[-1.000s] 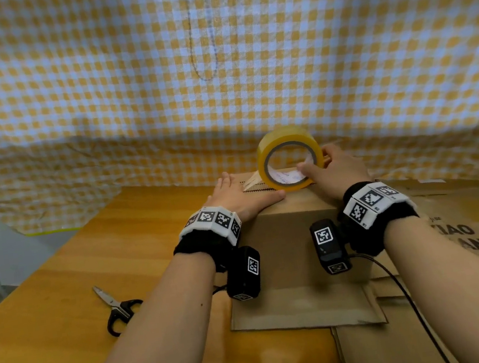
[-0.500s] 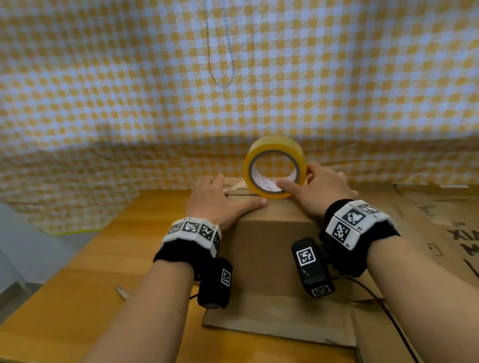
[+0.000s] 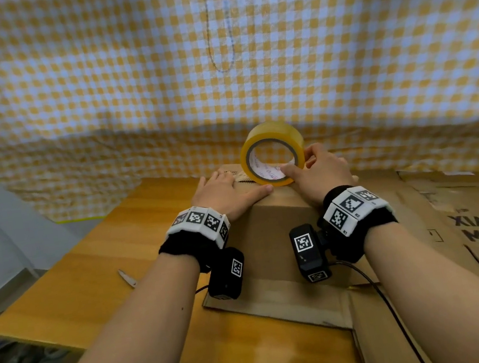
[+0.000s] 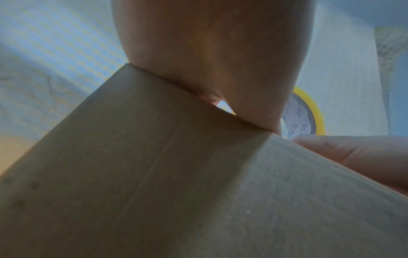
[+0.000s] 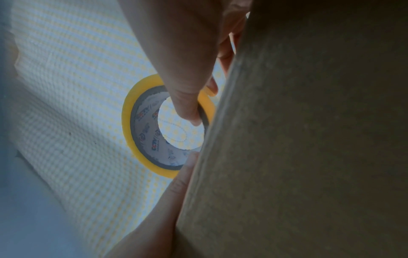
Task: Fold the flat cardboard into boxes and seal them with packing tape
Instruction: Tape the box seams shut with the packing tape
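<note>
While the scissors (image 3: 127, 278) lie on the table (image 3: 89, 264) well out to the left of both hands, only their blade tip shows past the left forearm. Nearer in, the left hand (image 3: 226, 194) lies flat on top of the folded cardboard box (image 3: 271, 238), fingers straight and holding nothing, its thumb stretched toward the right along the box's near top edge; the left wrist view shows the palm pressed onto that edge. Just beyond the left fingers a serrated tape edge (image 3: 242, 181) rests on the box top. To the right of it, touching the thumb tip's side, the roll of yellow packing tape (image 3: 272, 153) stands upright on the box top, its open core facing the person. The right hand (image 3: 322, 169) has the roll in its grip: the thumb (image 5: 187, 108) hooks inside the core while the other fingers curl round the outer side, as the right wrist view shows. Further right of that grip, flat cardboard sheets (image 3: 469, 226) with dark printed letters lie on the table. A yellow-and-white checked cloth (image 3: 215, 61) hangs behind everything.
</note>
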